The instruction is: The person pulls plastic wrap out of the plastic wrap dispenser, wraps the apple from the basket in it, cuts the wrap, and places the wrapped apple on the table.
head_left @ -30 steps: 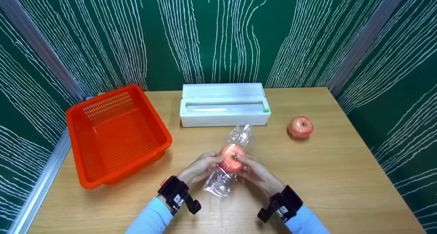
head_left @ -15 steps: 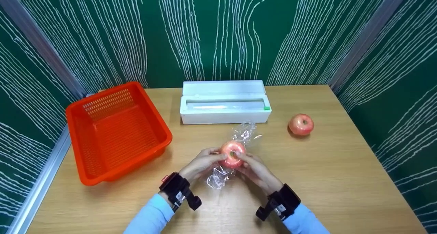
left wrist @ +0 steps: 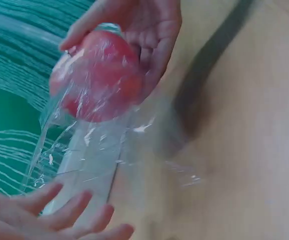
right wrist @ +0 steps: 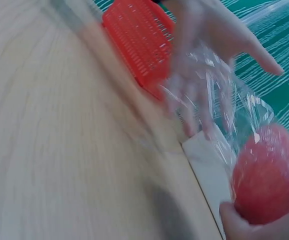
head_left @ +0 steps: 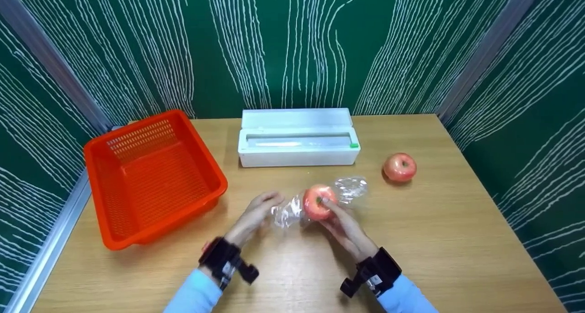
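A red apple (head_left: 313, 208) with clear plastic wrap (head_left: 289, 211) around it is held up over the table by my right hand (head_left: 345, 230), the thumb on top near the stem. Loose ends of the wrap stick out on both sides of the fruit. My left hand (head_left: 254, 216) is beside the left end, its fingers (left wrist: 74, 206) spread and straight in the left wrist view. From the right wrist view, the wrap (right wrist: 257, 107) trails from the apple (right wrist: 269, 175) toward the left palm. Whether the left fingers touch it, I cannot tell.
An orange-red plastic basket (head_left: 218, 190) stands at the left. Toward the back is a white wrap dispenser box (head_left: 299, 158) with its lid raised and a green slider at its right. A second apple (head_left: 400, 167) sits on the wooden table (head_left: 438, 240) at the right.
My left hand has let go of the apple and moved left. The apple has turned in my right hand, so the wrap ends now point left and right rather than front and back.
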The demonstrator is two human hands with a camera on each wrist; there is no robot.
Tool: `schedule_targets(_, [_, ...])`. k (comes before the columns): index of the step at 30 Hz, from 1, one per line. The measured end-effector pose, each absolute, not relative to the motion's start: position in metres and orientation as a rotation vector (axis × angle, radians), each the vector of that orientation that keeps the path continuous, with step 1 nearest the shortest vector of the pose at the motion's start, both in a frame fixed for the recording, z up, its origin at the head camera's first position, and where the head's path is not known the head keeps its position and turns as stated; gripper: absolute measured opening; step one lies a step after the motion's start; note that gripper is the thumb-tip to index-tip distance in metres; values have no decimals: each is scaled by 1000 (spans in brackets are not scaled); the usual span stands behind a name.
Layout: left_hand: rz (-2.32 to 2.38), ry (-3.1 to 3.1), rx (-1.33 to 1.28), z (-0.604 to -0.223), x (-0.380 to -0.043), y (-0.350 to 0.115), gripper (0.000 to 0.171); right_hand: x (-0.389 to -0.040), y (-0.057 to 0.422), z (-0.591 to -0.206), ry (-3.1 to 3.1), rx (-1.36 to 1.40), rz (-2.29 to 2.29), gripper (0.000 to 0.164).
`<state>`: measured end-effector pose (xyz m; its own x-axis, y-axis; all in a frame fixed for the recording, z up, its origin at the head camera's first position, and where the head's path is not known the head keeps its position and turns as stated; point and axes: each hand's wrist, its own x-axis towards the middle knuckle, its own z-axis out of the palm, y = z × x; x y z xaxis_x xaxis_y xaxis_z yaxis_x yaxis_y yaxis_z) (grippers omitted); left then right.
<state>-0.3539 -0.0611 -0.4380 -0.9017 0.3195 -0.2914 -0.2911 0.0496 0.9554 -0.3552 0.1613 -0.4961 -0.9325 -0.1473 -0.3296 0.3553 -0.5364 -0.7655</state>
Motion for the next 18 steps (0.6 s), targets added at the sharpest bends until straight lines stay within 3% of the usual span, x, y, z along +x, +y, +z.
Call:
schedule_targets(3, [2043,1927,-50,-447,-346,-58,54,-358,164,-496,1295,350,-2570,77])
schedule_targets(8, [2236,2030,-119,-480,-360,-57,26,-359,161,-496,1315,342,-2625,81])
schedule_targets(11, [2290,1962,-207,-485,-368,-60,20,-359,159,-495,1382,388,-2617,73])
schedule_targets(14, [2328,1906,-257,-484,-374,-62,19,-360,159,-493,1358,457,-2621,68])
schedule_targets(18, [2340,1806,-302,-481,-375,-62,33,-362,161,-488,1297,470,-2645,74])
